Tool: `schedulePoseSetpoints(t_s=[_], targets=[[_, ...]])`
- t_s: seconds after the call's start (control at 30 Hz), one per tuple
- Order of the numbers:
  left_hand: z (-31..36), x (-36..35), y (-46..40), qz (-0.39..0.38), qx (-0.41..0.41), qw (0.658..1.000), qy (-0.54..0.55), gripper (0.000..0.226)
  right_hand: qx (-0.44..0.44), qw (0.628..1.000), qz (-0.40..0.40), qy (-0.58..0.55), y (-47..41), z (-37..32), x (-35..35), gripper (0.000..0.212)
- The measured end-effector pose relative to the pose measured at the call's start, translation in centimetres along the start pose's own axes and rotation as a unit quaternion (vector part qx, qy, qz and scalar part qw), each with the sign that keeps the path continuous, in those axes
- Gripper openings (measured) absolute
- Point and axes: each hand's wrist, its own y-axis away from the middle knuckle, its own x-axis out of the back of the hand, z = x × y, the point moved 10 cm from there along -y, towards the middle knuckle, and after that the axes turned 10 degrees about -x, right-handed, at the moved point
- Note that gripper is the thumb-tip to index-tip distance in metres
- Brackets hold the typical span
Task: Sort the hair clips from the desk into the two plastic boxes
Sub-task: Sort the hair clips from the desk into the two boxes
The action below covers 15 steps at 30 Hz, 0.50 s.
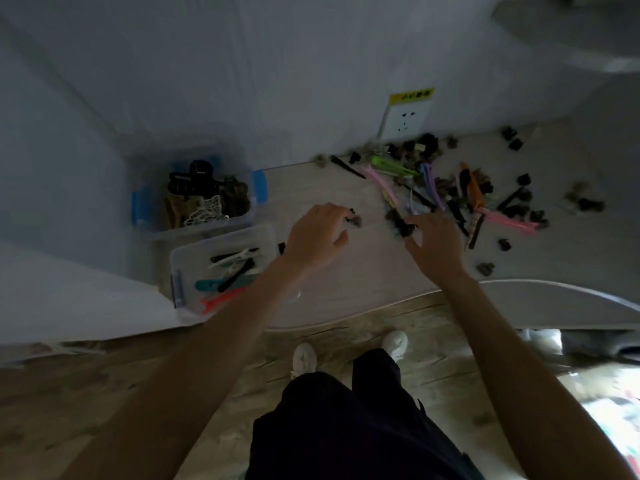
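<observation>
A pile of hair clips [460, 188] lies on the desk's right half: long pink, purple, green and orange ones among small dark claws. My left hand [317, 233] hovers mid-desk, its fingertips closed on a small dark claw clip [355, 220]. My right hand [434, 240] reaches into the pile's near edge, fingers spread, touching a small black clip [403, 228]. The far plastic box [258, 192], with blue latches, holds claw clips. The near plastic box [180, 258] holds long flat clips in black, teal and red.
A white wall with a socket [405, 121] stands right behind the pile. Both boxes stand at the desk's left end against a white side panel. The curved front edge of the desk [381, 308] runs over a wooden floor and my feet.
</observation>
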Motion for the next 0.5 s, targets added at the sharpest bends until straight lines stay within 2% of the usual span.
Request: schedulePoseSetpoints(t_s=[0.13, 0.27, 0.37, 0.5], targets=[[-0.1, -3.6, -6.0, -0.047, 0.003, 0.999, -0.011, 0.042, 0.005, 0.999, -0.026, 0.020, -2.4, 2.7, -1.1, 0.039], [-0.5, -5.8, -11.2, -0.074, -0.035, 0.994, -0.072, 0.053, -0.024, 0.997, -0.059, 0.043, -4.6, 4.5, -1.8, 0.039], [-0.6, -7.0, -13.0, -0.108, -0.064, 0.986, -0.114, 0.047, -0.020, 0.995, -0.071, 0.073, -5.2, 4.6, -2.2, 0.037], [0.2, -7.2, -14.7, -0.103, -0.094, 0.978, -0.154, 0.027, 0.010, 0.994, -0.084, 0.064, -6.3, 4.5, -2.1, 0.033]])
